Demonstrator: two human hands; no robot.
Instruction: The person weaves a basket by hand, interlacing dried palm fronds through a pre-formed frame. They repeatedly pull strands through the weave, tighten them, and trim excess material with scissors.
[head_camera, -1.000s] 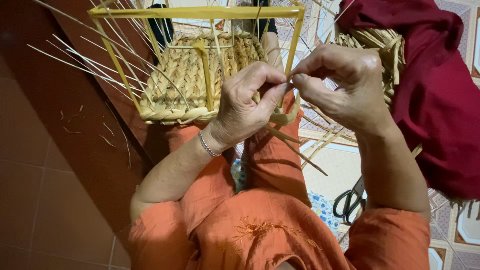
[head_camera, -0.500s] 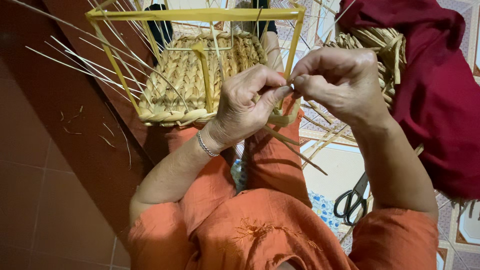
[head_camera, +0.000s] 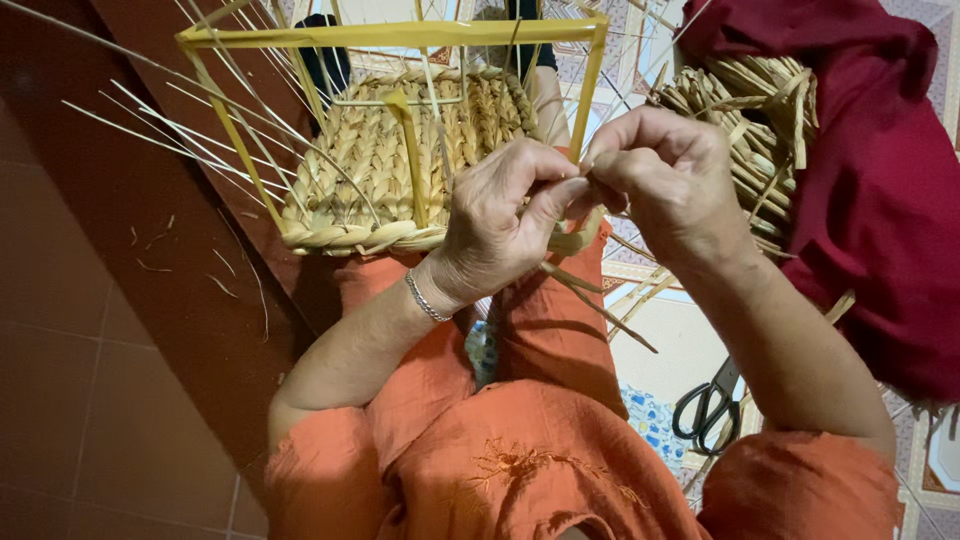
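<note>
The woven basket (head_camera: 400, 170) sits just beyond your hands, in its yellow frame (head_camera: 400, 33). Your left hand (head_camera: 505, 225) and right hand (head_camera: 665, 175) pinch 1 straw strand (head_camera: 590, 300) together, mid-weave; tucking it needs steady tension.

Tiled floor (head_camera: 80, 400): red-brown at the left, patterned pale tiles at the right. Lying on it: black-handled scissors (head_camera: 708, 405), loose straw scraps (head_camera: 150, 240), a dark red cloth (head_camera: 880, 200) and a bundle of dried straw strands (head_camera: 750, 130) sitting beside the cloth.
</note>
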